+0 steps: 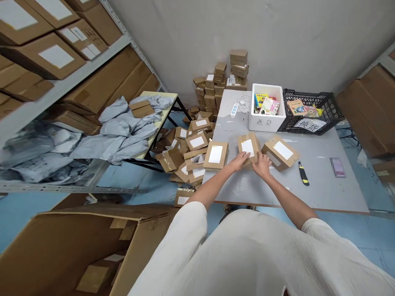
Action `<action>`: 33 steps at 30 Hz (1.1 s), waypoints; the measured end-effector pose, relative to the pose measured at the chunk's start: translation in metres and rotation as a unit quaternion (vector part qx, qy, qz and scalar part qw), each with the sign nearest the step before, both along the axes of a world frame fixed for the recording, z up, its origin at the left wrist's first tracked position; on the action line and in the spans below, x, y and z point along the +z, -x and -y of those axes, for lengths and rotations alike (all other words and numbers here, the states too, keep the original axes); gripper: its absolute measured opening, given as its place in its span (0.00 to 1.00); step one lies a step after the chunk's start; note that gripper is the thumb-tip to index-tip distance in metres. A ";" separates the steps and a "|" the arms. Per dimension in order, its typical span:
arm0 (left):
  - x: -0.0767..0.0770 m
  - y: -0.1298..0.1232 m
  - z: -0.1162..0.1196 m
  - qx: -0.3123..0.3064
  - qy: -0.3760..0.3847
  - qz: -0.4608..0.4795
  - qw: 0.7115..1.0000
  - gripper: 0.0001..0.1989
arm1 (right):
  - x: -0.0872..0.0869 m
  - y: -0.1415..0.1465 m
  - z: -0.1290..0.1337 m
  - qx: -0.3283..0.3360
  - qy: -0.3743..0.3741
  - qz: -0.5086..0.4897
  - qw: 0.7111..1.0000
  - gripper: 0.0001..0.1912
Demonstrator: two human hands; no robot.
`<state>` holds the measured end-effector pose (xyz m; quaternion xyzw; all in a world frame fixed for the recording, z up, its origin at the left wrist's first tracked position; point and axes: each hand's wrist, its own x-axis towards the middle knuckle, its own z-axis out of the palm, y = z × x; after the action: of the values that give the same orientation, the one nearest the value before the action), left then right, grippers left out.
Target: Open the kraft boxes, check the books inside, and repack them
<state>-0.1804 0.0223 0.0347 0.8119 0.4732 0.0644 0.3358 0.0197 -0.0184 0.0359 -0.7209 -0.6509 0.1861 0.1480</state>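
Note:
A small cardboard box (251,142) with a white label stands on the grey table between my hands. My left hand (240,160) holds its near left side, with the fingertips over the label's edge. My right hand (262,165) grips the near right side of the same box. To the left lies a flat cardboard box (211,163), also labelled and apart from my hands. Just right of my right hand sits a wider labelled carton (285,152). Beyond it lies a black and yellow utility knife (303,174).
A white foam box (267,122) and a black crate (331,119), both holding books, stand at the table's back. A power strip (234,110) lies left of them. Left of the table, many cartons (197,142) pile on the floor. A large open carton (148,242) stands at lower left.

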 end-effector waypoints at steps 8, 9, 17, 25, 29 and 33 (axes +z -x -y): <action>0.002 0.022 0.012 0.152 0.058 0.027 0.986 0.45 | -0.004 0.021 -0.007 0.132 0.025 -0.201 0.970 0.30; 0.000 0.024 0.013 0.156 0.060 0.028 0.986 0.45 | -0.007 0.022 -0.009 0.145 0.032 -0.210 0.966 0.29; -0.007 0.051 0.008 0.150 0.008 -0.050 0.987 0.34 | -0.034 0.015 -0.012 0.001 0.108 -0.020 0.994 0.29; -0.018 0.110 0.026 0.175 0.072 -0.138 0.972 0.46 | -0.048 0.029 -0.010 0.072 0.120 -0.046 0.989 0.40; -0.025 0.131 0.025 0.115 0.082 -0.122 0.982 0.51 | -0.053 0.037 -0.010 0.072 0.110 -0.034 0.991 0.42; -0.026 0.134 0.010 0.099 0.072 -0.110 0.986 0.45 | -0.059 0.043 -0.008 0.064 0.090 -0.042 0.993 0.42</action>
<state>-0.3147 0.0126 0.0084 0.7371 0.5887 -0.0268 0.3308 -0.0229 -0.0107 -0.0231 -0.6795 -0.6698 0.2833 0.0974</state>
